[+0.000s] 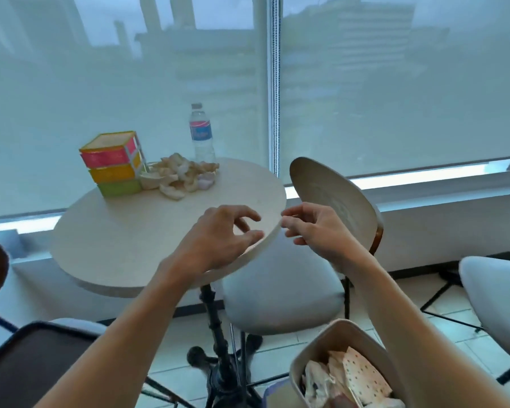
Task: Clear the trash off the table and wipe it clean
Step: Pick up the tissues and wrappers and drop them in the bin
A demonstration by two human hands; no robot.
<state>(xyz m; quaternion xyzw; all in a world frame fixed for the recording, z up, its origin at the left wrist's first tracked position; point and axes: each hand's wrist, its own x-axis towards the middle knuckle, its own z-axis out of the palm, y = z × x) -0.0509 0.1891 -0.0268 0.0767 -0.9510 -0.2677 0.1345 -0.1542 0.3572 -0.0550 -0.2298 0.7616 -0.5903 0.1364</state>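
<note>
Beyond the loosely curled, empty fingers of both hands, the trash (186, 177) is lying far-left across the tabletop (124, 231), its heap running left to right, with the left hand (221, 237) hovering nearer than the right hand (312, 231).

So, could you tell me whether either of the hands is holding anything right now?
Nothing is held. The left hand hovers over the round pale table near its edge, fingers loosely curled; the right hand is beside the edge, likewise empty.
</note>
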